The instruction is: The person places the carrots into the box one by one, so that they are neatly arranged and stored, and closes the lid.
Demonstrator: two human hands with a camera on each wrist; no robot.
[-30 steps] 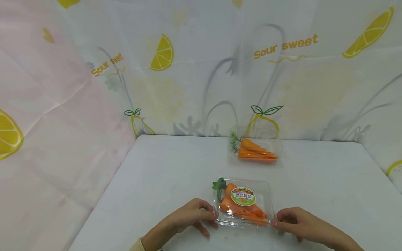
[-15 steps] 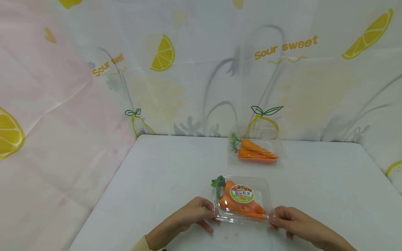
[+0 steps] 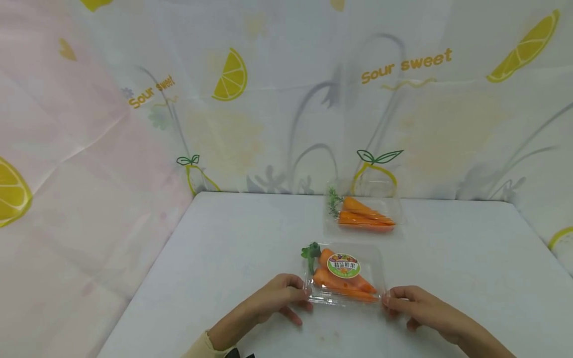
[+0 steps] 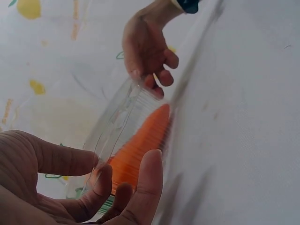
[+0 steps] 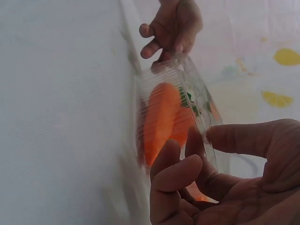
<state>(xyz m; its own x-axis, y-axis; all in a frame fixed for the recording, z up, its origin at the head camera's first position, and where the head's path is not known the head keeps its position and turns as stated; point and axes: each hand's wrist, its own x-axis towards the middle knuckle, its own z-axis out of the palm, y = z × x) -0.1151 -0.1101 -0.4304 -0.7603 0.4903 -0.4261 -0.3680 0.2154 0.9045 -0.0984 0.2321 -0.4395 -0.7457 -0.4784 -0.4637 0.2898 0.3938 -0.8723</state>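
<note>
A clear plastic clamshell box (image 3: 369, 258) with orange carrots (image 3: 340, 281) inside sits in the near middle of the table, in the head view. Its lid bears a round printed label (image 3: 343, 265), and green tops (image 3: 311, 251) show at its left end. My left hand (image 3: 279, 298) pinches the rim at the near left corner between thumb and index finger. At the near right corner my right hand (image 3: 416, 306) pinches the rim likewise. Both wrist views show the thumbs on the lid's edge, with the other fingers loosely bent beside the ribbed wall.
A second clear box (image 3: 394, 206) of carrots (image 3: 364, 216) with feathery greens stands behind, near the back edge of the white table (image 3: 241, 238). A printed cloth (image 3: 277, 124) with lemon patterns hangs behind and to the left.
The near clamshell box has slid away from the person, towards the back box, with both hands moving along at its corners. The back box has stayed put.
</note>
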